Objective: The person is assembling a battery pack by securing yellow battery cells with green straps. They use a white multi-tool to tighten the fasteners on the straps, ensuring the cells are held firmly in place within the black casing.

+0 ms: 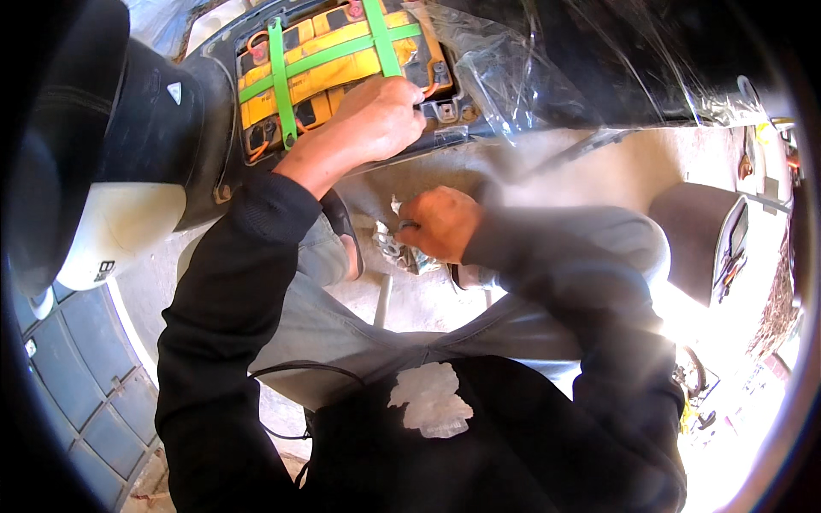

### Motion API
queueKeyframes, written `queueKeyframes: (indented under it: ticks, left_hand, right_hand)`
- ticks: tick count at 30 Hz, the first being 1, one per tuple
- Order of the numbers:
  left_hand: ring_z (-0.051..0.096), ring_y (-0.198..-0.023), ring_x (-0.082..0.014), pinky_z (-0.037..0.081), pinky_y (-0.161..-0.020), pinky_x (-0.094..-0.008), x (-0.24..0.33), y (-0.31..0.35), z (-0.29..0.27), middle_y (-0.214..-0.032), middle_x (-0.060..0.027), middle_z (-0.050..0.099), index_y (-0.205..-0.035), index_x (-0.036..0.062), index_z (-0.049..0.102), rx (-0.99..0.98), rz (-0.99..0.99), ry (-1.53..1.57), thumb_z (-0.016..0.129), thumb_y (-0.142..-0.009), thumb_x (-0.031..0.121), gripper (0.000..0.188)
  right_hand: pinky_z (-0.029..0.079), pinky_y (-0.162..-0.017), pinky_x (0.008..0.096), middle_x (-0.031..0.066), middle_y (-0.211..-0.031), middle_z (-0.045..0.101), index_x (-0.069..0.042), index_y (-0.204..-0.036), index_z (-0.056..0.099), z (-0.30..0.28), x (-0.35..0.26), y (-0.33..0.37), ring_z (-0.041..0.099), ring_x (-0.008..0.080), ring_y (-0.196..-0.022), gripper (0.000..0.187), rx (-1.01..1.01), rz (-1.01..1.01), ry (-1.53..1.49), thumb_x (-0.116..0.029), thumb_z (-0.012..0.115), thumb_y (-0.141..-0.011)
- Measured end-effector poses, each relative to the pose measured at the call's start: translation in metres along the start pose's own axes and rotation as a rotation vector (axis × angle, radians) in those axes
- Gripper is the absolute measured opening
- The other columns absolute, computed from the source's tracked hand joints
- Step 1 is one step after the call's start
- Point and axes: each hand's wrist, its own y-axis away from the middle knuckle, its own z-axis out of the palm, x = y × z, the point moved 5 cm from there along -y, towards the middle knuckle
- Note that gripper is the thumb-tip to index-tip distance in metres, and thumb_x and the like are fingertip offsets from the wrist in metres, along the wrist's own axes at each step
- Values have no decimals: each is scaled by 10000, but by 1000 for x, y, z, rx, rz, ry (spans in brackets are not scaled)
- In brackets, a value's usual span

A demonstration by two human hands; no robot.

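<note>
Yellow battery pack [329, 68], strapped by green bands [282, 81], lies in the open floor compartment of a black scooter [184, 128]; its long axis runs from lower left up to upper right in the head view. The left hand [380, 115] rests curled on the pack's near edge, its grip's contents hidden. Just below, the right hand [440, 224] is pinched closed on a small dark tool [404, 227] above crumpled foil [393, 250] on the concrete floor [419, 299].

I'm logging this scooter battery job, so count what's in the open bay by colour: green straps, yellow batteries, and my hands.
Green straps: 3
Yellow battery pack: 1, single cells too hidden to count
Hands: 2, left hand at the bay, right hand lower down
Total: 6
</note>
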Motion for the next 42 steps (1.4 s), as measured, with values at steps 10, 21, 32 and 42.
queueKeyframes:
  ticks: [10,21,32,42]
  left_hand:
    - [554,-549,-122,465,-511,-265,-28,41,-118,-667,-65,611,-924,6,652,850,-166,676,552,-899,115,151]
    - [533,-459,-122,444,-438,-260,-74,91,-144,-601,-55,583,-905,-10,648,1059,-252,878,564,-892,88,130]
    - [577,-565,-112,430,-509,-224,-79,107,-151,-703,-65,641,-980,10,655,1131,-169,941,574,-886,97,151]
    - [601,-603,-124,427,-543,-224,-44,107,-166,-742,-87,663,-994,-21,661,1201,-13,924,574,-885,86,176]
  right_hand:
    - [474,-672,476,221,-779,626,-22,-859,657,4,-7,-4,613,394,-763,244,29,-8,92,-259,624,-810]
    - [467,-621,483,201,-694,601,-35,-791,597,1,-65,-15,607,382,-693,188,201,-66,378,-219,597,-833]
    - [510,-588,431,170,-683,637,-40,-802,608,-1,-103,4,651,336,-655,133,263,-66,486,-172,587,-794]
    - [512,-560,406,169,-683,641,-20,-775,601,18,-119,-9,662,318,-656,100,167,-183,439,-110,557,-772]
